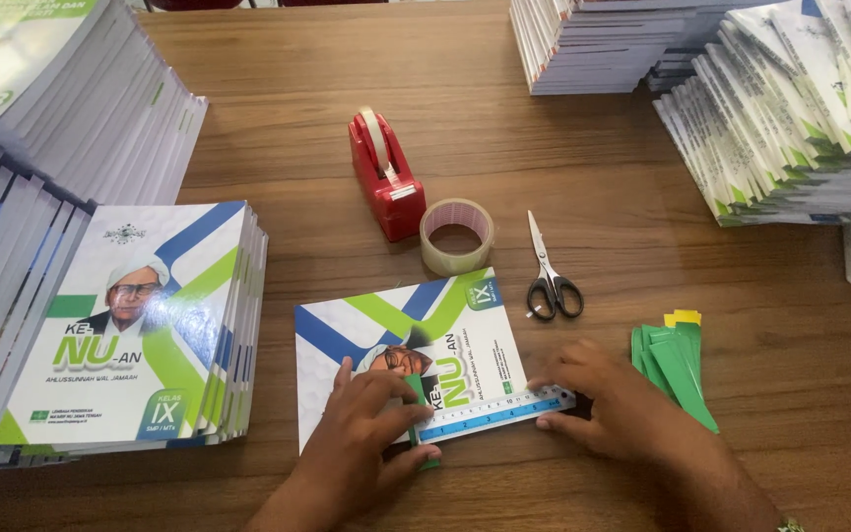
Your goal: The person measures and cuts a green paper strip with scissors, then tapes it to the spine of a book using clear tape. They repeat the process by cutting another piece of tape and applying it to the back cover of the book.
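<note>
measuring step: left hand point(361, 433) pinching green paper strip point(416, 394), right hand point(608, 399) flat, pressing pale blue plastic ruler point(490, 414) onto white-green softcover book point(406, 340); steady alignment likely needed next.

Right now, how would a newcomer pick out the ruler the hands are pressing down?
On the brown wooden table, find the single white, blue and green booklet lying nearest the person. Across its lower edge lies a pale-blue plastic ruler, pinned by the left hand and right hand: the only long, marked strip there.

Wood-grain table point(563, 158) fills whole frame, warm brown, even soft light, no harsh shadows. Dark chair backs point(248, 4) peeking along top edge. Walls, floor, windows out of view.
</note>
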